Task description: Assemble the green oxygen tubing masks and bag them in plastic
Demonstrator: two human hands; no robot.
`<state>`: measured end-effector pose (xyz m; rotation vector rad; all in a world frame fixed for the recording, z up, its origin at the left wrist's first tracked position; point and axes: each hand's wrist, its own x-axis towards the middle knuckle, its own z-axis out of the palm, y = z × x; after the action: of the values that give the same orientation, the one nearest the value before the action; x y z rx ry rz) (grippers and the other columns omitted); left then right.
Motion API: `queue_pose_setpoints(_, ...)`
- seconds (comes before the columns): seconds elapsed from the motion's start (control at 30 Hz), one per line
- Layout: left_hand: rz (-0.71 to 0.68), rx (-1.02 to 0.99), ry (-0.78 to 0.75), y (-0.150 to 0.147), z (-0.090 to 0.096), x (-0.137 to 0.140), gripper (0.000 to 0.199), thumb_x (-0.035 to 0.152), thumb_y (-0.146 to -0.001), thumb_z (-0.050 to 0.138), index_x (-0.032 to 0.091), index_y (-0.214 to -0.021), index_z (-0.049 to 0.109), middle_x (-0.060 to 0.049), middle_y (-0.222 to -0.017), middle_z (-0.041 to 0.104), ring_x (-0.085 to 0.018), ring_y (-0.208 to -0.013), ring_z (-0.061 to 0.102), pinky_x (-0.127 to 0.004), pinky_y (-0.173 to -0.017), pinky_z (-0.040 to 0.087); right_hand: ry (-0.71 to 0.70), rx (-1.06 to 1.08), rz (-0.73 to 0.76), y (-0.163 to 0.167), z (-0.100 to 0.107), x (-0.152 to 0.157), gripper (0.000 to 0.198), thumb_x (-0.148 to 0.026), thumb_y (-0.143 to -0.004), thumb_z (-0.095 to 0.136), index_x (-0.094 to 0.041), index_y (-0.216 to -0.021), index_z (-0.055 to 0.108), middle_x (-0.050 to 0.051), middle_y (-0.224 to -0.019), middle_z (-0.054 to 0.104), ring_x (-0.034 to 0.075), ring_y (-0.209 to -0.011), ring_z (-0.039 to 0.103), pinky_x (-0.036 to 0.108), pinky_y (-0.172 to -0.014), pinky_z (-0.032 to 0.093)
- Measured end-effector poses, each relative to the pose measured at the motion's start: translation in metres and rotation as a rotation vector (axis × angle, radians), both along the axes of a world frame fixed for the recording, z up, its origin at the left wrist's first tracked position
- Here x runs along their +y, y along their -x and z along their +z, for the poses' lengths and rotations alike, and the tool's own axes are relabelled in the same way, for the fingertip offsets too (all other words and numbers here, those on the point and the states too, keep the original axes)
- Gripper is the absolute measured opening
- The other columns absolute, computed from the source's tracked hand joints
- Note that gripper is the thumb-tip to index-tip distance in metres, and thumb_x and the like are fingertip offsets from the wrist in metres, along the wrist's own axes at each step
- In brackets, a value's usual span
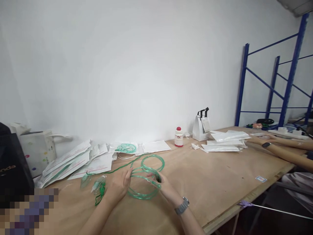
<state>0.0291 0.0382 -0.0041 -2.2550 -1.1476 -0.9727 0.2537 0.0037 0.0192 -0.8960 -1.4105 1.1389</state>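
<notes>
Loops of clear green tubing (144,196) hang and lie between my two hands over the brown tabletop. My right hand (160,185), with a grey metal watch on its wrist, is closed around part of the coil. At the coil's left side, my left hand (119,183) has its fingers together on the strands; its thumb side faces the loops. Another loop rests on the table just beyond. Left of my left hand lie a clear green mask (85,180) and a second clear mask (99,186) with a bright green strap (99,196).
White packets (70,161) are piled at the left, beside a dotted bag (39,150) and a black bag (14,169). A bagged green coil (126,148), a red-topped jar (179,137) and a white bag (201,127) stand along the wall. Another person's arms (281,150) reach toward packets (226,143).
</notes>
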Motion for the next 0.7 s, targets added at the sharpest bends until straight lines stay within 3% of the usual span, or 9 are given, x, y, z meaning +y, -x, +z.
queue_pose_setpoints(0.1, 0.074, -0.078, 0.027, -0.011, 0.003, -0.001, 0.036, 0.021, -0.086, 0.036, 0.016, -0.121, 0.046, -0.013, -0.098, 0.066, -0.024, -0.088, 0.063, -0.036, -0.076, 0.048, 0.061, -0.019, 0.057, -0.007, -0.006, 0.000, 0.028, -0.039, -0.060, 0.071, -0.016, -0.075, 0.064, -0.004, -0.061, 0.054, 0.010, -0.052, 0.044, 0.023, -0.051, 0.036)
queue_pose_setpoints(0.2, 0.143, -0.177, 0.037, -0.030, 0.010, -0.007, 0.039, 0.020, -0.087, 0.032, 0.010, -0.124, 0.040, -0.017, -0.101, 0.063, -0.027, -0.089, 0.061, -0.040, -0.073, 0.047, 0.089, -0.020, 0.147, -0.007, -0.009, -0.006, 0.031, -0.036, -0.057, 0.074, -0.016, -0.079, 0.064, -0.005, -0.055, 0.053, 0.009, -0.049, 0.046, 0.022, -0.051, 0.036)
queue_pose_setpoints(0.33, 0.071, -0.190, 0.095, -0.047, 0.019, -0.013, 0.037, 0.018, -0.086, 0.032, 0.011, -0.118, 0.048, -0.015, -0.093, 0.065, -0.026, -0.089, 0.060, -0.038, -0.077, 0.045, 0.151, -0.039, 0.296, -0.005, -0.003, -0.023, 0.032, -0.034, -0.062, 0.071, -0.016, -0.088, 0.064, -0.010, -0.038, 0.045, 0.006, -0.034, 0.035, 0.020, -0.044, 0.032)
queue_pose_setpoints(0.4, 0.028, -0.203, 0.147, -0.045, 0.022, -0.015, 0.035, 0.020, -0.086, 0.034, 0.014, -0.115, 0.052, -0.013, -0.090, 0.066, -0.026, -0.088, 0.061, -0.039, -0.079, 0.044, 0.188, -0.053, 0.368, -0.005, 0.004, -0.032, 0.028, -0.034, -0.065, 0.069, -0.016, -0.086, 0.064, -0.013, -0.030, 0.037, 0.004, -0.028, 0.026, 0.021, -0.044, 0.033)
queue_pose_setpoints(0.47, 0.005, -0.250, 0.212, -0.035, 0.022, -0.016, 0.033, 0.022, -0.085, 0.036, 0.016, -0.112, 0.054, -0.013, -0.089, 0.067, -0.026, -0.089, 0.060, -0.040, -0.081, 0.043, 0.201, -0.062, 0.406, -0.005, 0.010, -0.040, 0.030, -0.035, -0.065, 0.069, -0.016, -0.088, 0.064, -0.013, -0.029, 0.036, 0.004, -0.027, 0.027, 0.021, -0.043, 0.033)
queue_pose_setpoints(0.6, 0.040, -0.449, 0.383, -0.014, 0.023, -0.020, 0.032, 0.028, -0.084, 0.036, 0.015, -0.107, 0.054, -0.014, -0.087, 0.066, -0.027, -0.087, 0.060, -0.042, -0.079, 0.042, 0.140, 0.109, 0.344, -0.001, 0.021, -0.046, 0.044, -0.052, -0.069, 0.061, -0.015, -0.093, 0.061, -0.006, -0.046, 0.050, 0.007, -0.038, 0.040, 0.020, -0.041, 0.027)
queue_pose_setpoints(0.7, 0.035, -0.625, 0.599, -0.013, 0.029, -0.023, 0.031, 0.034, -0.083, 0.035, 0.015, -0.097, 0.055, -0.007, -0.069, 0.062, -0.023, -0.064, 0.062, -0.037, -0.064, 0.045, 0.086, 0.272, 0.186, 0.005, 0.020, -0.041, 0.041, -0.056, -0.072, 0.056, -0.015, -0.069, 0.059, -0.007, -0.044, 0.041, 0.005, -0.039, 0.030, 0.021, -0.043, 0.027)
